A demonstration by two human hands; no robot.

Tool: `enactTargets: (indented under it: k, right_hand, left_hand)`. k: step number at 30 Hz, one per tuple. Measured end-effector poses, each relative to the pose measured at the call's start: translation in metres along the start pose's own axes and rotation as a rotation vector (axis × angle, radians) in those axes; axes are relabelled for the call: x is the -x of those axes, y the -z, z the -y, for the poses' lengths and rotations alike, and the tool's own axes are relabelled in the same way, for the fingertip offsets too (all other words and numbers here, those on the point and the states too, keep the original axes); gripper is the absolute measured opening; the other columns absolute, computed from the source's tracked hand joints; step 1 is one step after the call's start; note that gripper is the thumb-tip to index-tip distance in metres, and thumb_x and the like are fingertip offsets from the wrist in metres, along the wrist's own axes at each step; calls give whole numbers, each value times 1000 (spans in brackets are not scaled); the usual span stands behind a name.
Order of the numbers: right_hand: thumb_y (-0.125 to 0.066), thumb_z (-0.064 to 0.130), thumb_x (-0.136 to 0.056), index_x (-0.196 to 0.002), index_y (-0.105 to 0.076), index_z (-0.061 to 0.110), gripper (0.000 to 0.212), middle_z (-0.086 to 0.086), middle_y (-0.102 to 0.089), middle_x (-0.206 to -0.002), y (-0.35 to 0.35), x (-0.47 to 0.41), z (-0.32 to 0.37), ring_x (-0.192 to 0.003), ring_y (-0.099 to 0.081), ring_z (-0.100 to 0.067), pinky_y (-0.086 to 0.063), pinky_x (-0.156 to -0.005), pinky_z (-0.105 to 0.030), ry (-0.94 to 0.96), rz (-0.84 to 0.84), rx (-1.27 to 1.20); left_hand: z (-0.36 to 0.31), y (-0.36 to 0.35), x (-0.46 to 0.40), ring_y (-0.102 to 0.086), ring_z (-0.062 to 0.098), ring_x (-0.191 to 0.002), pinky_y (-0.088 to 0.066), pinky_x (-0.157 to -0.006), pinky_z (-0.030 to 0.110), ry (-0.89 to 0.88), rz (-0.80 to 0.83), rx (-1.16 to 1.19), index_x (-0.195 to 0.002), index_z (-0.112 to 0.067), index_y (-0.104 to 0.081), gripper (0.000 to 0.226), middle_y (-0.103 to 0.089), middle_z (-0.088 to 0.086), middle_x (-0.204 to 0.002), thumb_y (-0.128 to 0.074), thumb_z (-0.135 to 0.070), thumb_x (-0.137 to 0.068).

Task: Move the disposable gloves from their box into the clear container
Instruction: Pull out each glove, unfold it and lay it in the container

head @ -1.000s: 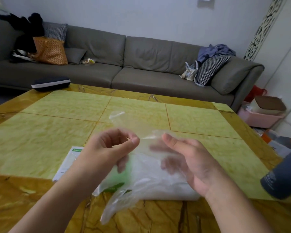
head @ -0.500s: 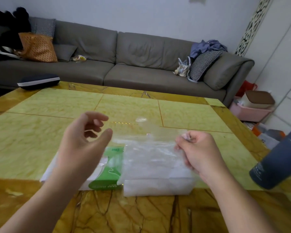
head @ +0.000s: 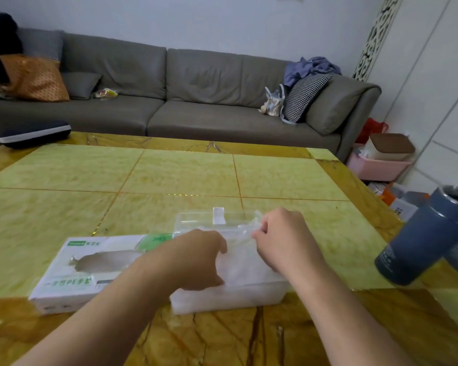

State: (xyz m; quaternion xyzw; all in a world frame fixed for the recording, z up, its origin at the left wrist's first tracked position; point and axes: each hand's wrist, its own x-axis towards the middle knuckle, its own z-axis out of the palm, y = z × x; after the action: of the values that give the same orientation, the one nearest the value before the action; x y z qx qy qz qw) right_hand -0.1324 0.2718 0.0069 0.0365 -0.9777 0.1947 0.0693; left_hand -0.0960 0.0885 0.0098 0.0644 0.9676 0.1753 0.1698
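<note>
- The glove box (head: pixel 90 270), white with green trim, lies flat at lower left of the frame; I can read "200" on its green corner and "PE" in the green line along its front, while the small logo at its top left is too blurred for me to make out.
- One clear container (head: pixel 230 294) sits just right of the box, touching it, lid tipped up behind, filled with a pale stack of gloves (head: pixel 243 262).
- My left hand (head: pixel 196 257) lies knuckles-up over the container's left side, fingers curled down onto the gloves; I cannot tell whether it grips any.
- My right hand (head: pixel 283 241) pinches a thin sheet of glove film at the container's upper right edge.
- One dark blue tumbler (head: pixel 423 239) stands at the right edge of the frame.
- The table (head: pixel 169 175) is yellow-green marble tile with a brown veined border.
- Behind it runs one grey sofa (head: pixel 196 101) with an orange cushion (head: pixel 35 77) at upper left and a checked cushion (head: pixel 302 96) at right; one pink bin (head: pixel 376 167) sits on the floor at far right.
</note>
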Motion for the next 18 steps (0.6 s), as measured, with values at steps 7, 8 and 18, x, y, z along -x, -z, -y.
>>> enactTargets:
  k: [7,8,18]
  right_hand:
    - [-72,19,-92,-67,-51,16,33,-2,-60,-68,5,3,3,-53,-58,-23,-43,-45,-30,28,-8,220]
    - [-73,18,-91,-69,-52,16,30,-1,-60,-67,7,5,4,-52,-57,-22,-40,-44,-29,17,-3,243]
    - [-57,16,-92,-87,-55,21,7,7,-55,-91,35,32,46,-82,-58,-17,-58,-72,-39,291,83,39]
  left_hand:
    - [-6,-3,-9,-66,18,-104,-54,-83,30,25,61,-215,-144,-34,-50,63,-66,-10,-118,-74,-44,-87]
    - [-6,-4,-10,-66,19,-100,-54,-80,31,20,55,-236,-141,-33,-53,57,-66,-9,-115,-73,-42,-88]
    - [-11,-8,-11,-58,23,-88,-49,-72,34,-23,48,-357,-109,-28,-52,24,-56,-6,-93,-65,-37,-91]
